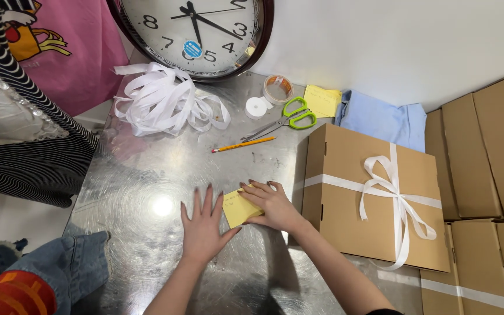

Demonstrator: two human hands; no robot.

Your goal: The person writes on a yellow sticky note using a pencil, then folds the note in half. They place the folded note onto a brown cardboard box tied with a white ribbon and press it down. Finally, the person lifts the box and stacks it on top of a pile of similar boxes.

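Note:
A yellow sticky note (238, 209) lies on the shiny metal table (141, 198). My right hand (270, 205) rests on the note's right part, fingers curled over its top edge. My left hand (203, 226) lies flat on the table just left of the note, fingers spread, its thumb touching the note's lower edge. A brown cardboard box (345, 210) tied with a white ribbon bow (393, 192) stands right beside my right hand.
Farther back lie a yellow pencil (244, 144), green-handled scissors (284, 120), a white ribbon roll (256, 107), a tape roll (278, 88), a yellow note pad (322, 100), a loose ribbon heap (164, 102), a wall clock (196, 32) and a blue cloth (380, 119). Several plain boxes (485, 151) fill the right.

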